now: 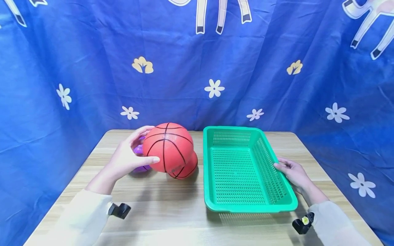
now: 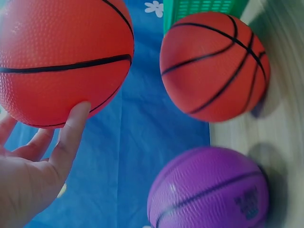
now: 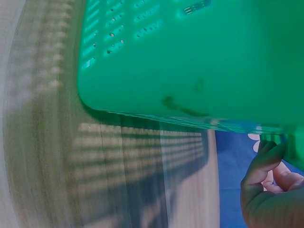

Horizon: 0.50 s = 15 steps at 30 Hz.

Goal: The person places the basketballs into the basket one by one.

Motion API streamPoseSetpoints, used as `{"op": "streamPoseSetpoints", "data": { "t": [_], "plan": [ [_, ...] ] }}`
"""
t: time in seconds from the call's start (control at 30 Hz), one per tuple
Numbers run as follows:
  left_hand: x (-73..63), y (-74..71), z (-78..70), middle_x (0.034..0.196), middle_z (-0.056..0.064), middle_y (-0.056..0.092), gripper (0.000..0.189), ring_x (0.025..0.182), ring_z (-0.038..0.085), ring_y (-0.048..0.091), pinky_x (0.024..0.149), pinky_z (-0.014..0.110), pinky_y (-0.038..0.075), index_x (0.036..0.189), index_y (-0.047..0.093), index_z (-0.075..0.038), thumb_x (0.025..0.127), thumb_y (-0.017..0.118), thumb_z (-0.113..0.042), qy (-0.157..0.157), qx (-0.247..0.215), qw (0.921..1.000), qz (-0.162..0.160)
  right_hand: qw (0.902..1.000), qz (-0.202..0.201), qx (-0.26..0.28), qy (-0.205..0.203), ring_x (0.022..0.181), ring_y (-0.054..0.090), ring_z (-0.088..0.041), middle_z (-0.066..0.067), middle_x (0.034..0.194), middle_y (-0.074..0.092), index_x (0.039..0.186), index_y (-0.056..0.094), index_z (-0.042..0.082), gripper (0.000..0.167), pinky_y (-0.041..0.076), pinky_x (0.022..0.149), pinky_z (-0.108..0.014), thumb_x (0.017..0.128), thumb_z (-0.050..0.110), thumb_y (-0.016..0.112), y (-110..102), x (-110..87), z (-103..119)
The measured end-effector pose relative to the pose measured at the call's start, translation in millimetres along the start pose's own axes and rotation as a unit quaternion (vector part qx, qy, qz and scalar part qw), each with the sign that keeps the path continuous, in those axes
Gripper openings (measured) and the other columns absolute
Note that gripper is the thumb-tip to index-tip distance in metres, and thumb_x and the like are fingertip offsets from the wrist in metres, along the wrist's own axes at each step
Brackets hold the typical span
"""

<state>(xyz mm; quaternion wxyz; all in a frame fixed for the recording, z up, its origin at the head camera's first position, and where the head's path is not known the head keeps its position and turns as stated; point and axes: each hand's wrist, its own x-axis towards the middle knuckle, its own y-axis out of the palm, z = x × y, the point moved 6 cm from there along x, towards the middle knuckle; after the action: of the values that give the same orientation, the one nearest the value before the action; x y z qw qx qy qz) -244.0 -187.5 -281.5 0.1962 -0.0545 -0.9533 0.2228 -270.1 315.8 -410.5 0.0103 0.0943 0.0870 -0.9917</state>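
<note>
My left hand holds a red toy basketball above the table, its thumb on the near side and the other fingers behind. Below that ball, partly hidden, a second red ball rests on the table. A purple ball sits to the left, mostly covered by my left hand in the head view; the left wrist view shows the purple ball beside the second red one. On the right, my right hand grips the right rim of a green plastic basket. Nothing lies inside the basket.
The wooden table ends at a blue curtain with printed flowers, which hangs behind and along both sides. A small black device is worn on the left wrist, another on the right.
</note>
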Motion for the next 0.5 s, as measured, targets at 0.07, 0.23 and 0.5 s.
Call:
{"op": "streamPoseSetpoints", "data": {
  "t": [0.07, 0.23, 0.5],
  "plan": [
    [7.6, 7.0, -2.4, 0.132, 0.007, 0.051, 0.083, 0.114, 0.021, 0.051, 0.086, 0.040, 0.050, 0.140, 0.046, -0.023, 0.068, 0.087, -0.015, -0.005, -0.003, 1.0000, 0.006, 1.0000, -0.001, -0.001, -0.002, 0.083, 0.067, -0.015, -0.003, 0.106, 0.062, 0.147, 0.024, -0.005, 0.069, 0.055, 0.076, -0.036, 0.095, 0.025, 0.060, 0, -0.5, 1],
    [26.3, 25.7, -5.9, 0.133, 0.005, 0.050, 0.084, 0.117, 0.025, 0.050, 0.088, 0.048, 0.047, 0.139, 0.045, -0.026, 0.067, 0.088, -0.022, -0.011, -0.012, 0.9996, 0.023, 1.0000, -0.002, -0.007, -0.003, 0.084, 0.066, -0.013, -0.007, 0.112, 0.060, 0.147, 0.024, -0.005, 0.069, 0.055, 0.076, -0.035, 0.096, 0.025, 0.059, 0, -1.7, 2],
    [53.4, 57.3, -12.4, 0.127, 0.003, 0.051, 0.079, 0.112, 0.023, 0.053, 0.086, 0.047, 0.048, 0.135, 0.049, -0.029, 0.066, 0.088, -0.026, 0.007, -0.028, 0.9990, 0.034, 0.9994, -0.006, -0.034, -0.006, 0.087, 0.065, -0.014, -0.026, 0.134, 0.046, 0.147, 0.024, -0.005, 0.069, 0.055, 0.077, -0.035, 0.096, 0.028, 0.058, 1, -0.5, 2]
  ]
}}
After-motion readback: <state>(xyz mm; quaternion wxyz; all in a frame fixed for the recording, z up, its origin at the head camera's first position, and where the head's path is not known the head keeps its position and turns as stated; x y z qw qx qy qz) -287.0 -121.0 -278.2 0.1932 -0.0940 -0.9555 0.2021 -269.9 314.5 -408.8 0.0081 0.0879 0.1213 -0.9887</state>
